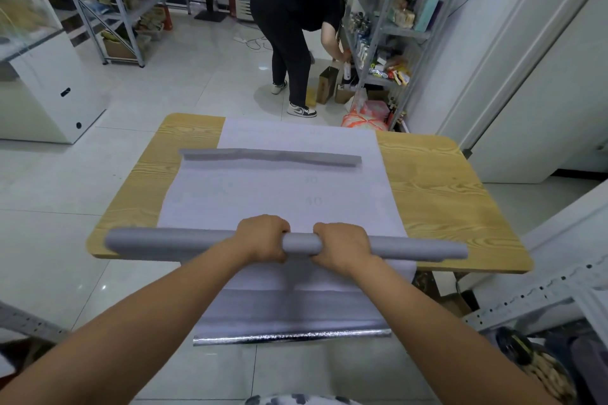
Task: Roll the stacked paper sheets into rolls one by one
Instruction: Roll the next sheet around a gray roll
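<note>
Fingers (271, 223) of both hands are curled around the grey paper roll (164, 242). The left hand (261, 238) is just beside the right hand (342, 245), and both hold the roll near its middle.

The wooden counter (444, 191) carries the stack of paper sheets (263, 194). The stack covers the middle of the counter from the far edge to the near edge, then hangs down over the near edge toward the floor. The lowest hanging edge (289, 337) looks silvery. The held roll lies across the stack at the near edge of the counter, and its two ends reach beyond the stack to the left and to the right. A second roll (269, 156), flatter, lies across the far part of the stack.

I judge the paper to be thin, light and soft, because the far roll looks pressed flat. Such a long tube will probably crush under a hard squeeze, and its free ends may loosen. A gentle grip with the hands wider apart seems safer to me.
</note>
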